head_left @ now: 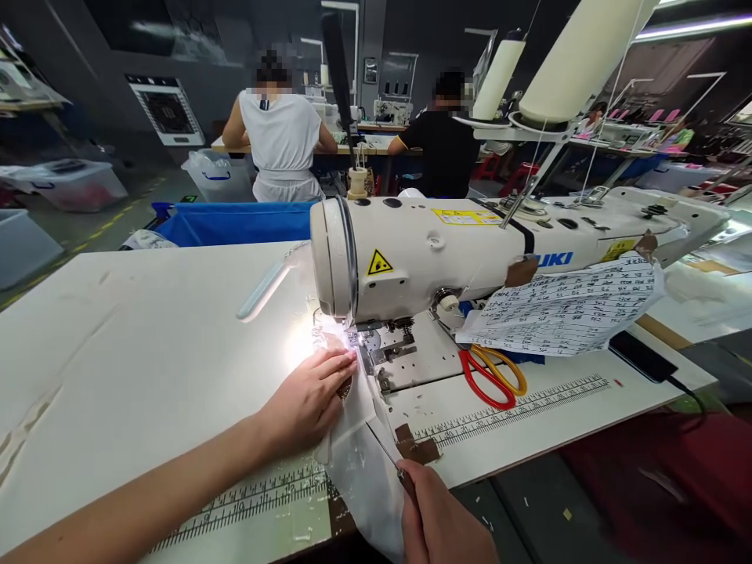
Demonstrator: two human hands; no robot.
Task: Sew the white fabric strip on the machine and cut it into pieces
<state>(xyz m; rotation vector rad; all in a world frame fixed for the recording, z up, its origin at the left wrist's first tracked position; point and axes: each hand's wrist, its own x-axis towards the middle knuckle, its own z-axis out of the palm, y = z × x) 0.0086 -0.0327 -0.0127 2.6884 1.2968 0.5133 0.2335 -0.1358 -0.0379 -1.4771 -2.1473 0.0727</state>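
Under the lit needle of a white sewing machine point(405, 251), a piece of thin white fabric point(364, 462) runs down over the table's front edge. My left hand point(311, 392) lies flat on this fabric, fingers stretched out and their tips close to the presser foot. My right hand point(440, 513) is closed around the dark handle of an awl point(385, 445) at the lower middle. The awl's thin metal tip points up and left, over the fabric. Part of the fabric below my left palm is hidden.
Scissors point(490, 376) with red and orange handles lie right of the needle, near a phone point(640, 356) and a handwritten sheet point(569, 305). Printed ruler tape point(511, 409) runs along the front. Behind stand a blue cloth bin point(235, 223) and two seated people point(282, 133).
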